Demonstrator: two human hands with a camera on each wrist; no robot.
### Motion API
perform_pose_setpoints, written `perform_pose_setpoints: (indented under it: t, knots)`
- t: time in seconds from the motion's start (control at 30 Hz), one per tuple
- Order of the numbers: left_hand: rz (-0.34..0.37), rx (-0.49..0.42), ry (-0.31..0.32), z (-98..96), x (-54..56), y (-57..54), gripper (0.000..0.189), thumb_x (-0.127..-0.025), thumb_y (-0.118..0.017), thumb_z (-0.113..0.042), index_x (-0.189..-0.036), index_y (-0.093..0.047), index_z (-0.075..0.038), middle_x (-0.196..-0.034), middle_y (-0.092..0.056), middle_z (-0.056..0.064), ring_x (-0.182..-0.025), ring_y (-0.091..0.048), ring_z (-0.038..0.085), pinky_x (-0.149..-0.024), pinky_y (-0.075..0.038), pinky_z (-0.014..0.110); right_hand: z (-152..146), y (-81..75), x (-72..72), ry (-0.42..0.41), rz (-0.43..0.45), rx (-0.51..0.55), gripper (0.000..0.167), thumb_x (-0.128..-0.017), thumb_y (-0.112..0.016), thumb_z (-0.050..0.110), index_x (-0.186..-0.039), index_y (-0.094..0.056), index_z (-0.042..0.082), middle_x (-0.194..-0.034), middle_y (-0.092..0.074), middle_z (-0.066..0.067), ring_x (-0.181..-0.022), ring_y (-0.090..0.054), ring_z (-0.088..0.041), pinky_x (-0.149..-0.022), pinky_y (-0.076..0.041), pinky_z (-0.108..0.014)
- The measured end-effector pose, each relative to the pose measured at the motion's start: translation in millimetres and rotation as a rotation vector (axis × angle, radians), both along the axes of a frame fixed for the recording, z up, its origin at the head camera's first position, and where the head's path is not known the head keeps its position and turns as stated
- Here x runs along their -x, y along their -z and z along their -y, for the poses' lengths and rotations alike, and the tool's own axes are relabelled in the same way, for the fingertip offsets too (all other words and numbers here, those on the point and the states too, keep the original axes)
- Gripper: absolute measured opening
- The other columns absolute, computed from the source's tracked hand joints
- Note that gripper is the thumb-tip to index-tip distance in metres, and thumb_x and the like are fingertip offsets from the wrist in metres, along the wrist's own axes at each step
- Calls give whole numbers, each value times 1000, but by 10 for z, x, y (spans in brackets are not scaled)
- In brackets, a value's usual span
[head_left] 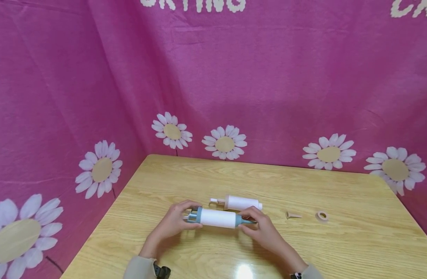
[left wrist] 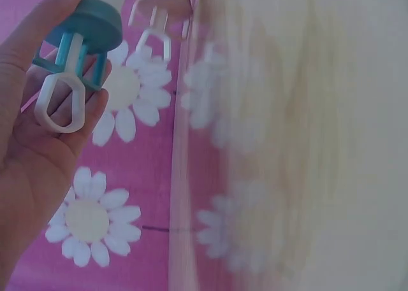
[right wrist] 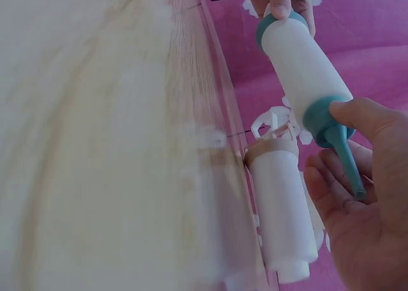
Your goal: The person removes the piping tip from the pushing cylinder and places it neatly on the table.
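Observation:
Both hands hold a piping syringe (head_left: 218, 218) with a white barrel and teal ends, lying sideways above the table in the head view. The left hand (head_left: 172, 223) grips its plunger end, at the teal collar (left wrist: 92, 25); the white loop handle (left wrist: 62, 103) hangs over the palm in the left wrist view. At the other end the right hand (head_left: 263, 228) pinches the teal nozzle cap (right wrist: 324, 117), thumb on top. The teal nozzle (right wrist: 346, 160) slants down past the right fingers. Just behind lies a second syringe (head_left: 242, 202) with a beige collar and white handle.
To the right on the wooden table (head_left: 338, 252) lie a beige nozzle (head_left: 294, 215) and a beige ring (head_left: 322, 216). A pink cloth (head_left: 262, 77) printed with daisies hangs behind the table and along its left side.

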State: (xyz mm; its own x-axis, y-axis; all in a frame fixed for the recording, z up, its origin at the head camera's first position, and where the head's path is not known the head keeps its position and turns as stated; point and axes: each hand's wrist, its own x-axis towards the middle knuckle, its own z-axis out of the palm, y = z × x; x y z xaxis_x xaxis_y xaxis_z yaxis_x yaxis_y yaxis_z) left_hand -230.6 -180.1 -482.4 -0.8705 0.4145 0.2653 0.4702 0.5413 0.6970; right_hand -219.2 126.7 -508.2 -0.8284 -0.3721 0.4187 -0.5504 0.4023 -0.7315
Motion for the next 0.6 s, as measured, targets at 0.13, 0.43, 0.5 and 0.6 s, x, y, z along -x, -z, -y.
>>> perform_pose_setpoints:
  t: [0.13,0.43,0.5,0.6]
  knots:
    - [-17,-16,2,-121,-22,-17,53,-74,-85,-30,-121,-66,-13,-117,-69,1,-104,-66,18,-89,-57,35,-121,6,-34,14,-34,17,29,-82,-77,8,-109,-67,16,-103,-65,3,-93,-60,2,-82,-57,-21]
    - [-25,-43,15,-386,-68,-27,55,-75,-85,-29,-123,-65,-10,-122,-68,8,-110,-65,25,-93,-55,40,-359,-9,-121,31,-113,34,31,-83,-76,5,-111,-66,13,-104,-66,-1,-94,-60,3,-80,-57,-21]
    - [-36,-52,18,-451,-78,-27,54,-75,-85,-29,-122,-65,-10,-122,-68,7,-112,-65,25,-94,-55,39,-412,-20,-152,33,-96,42,32,-83,-75,5,-112,-66,14,-106,-65,0,-95,-60,3,-81,-56,-20]
    - [-49,-70,19,-556,-101,-27,54,-74,-85,-29,-121,-65,-10,-123,-68,5,-118,-62,26,-98,-53,41,-499,-24,-192,36,-86,56,31,-84,-74,4,-112,-65,14,-106,-64,0,-97,-60,3,-83,-55,-17]
